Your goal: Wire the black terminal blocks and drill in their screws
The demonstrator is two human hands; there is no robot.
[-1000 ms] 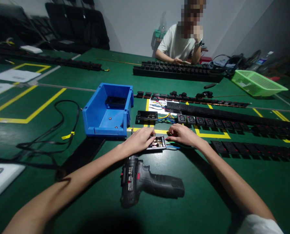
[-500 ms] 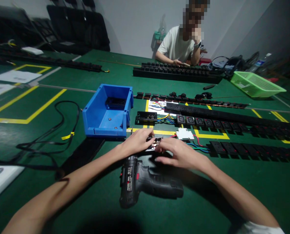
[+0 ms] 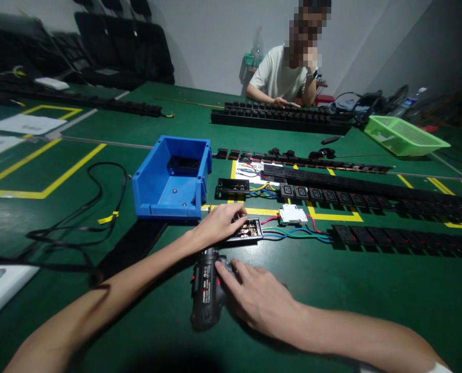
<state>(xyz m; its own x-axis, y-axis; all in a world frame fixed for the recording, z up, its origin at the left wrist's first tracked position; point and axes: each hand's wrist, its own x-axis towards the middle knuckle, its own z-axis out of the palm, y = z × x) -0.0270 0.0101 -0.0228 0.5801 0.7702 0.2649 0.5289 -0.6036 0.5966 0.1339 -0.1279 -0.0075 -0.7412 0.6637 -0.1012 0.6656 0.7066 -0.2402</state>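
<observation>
My left hand (image 3: 221,224) has its fingers curled over the left part of a small black terminal box (image 3: 250,229), whose brass contacts show at the right. Red, green and blue wires (image 3: 297,233) run from the box to a row of black sockets (image 3: 371,239). Over the handle of a black cordless drill (image 3: 205,295) lies my right hand (image 3: 256,295), fingers spread and the index fingertip near the drill body. The drill rests on its side with its front end toward the box. A white module (image 3: 292,213) sits on the red wires.
A blue bin (image 3: 167,210) with small parts stands left of the box. Behind are more socket strips (image 3: 332,196) and a green basket (image 3: 405,135). Black cables (image 3: 93,207) lie at the left. Across the table (image 3: 184,127) sits a person (image 3: 275,72) in a white shirt.
My right hand has left the terminal box and moved down and toward me, over the drill's handle. The box's right end and its wires are now uncovered. My left hand has stayed in place.
</observation>
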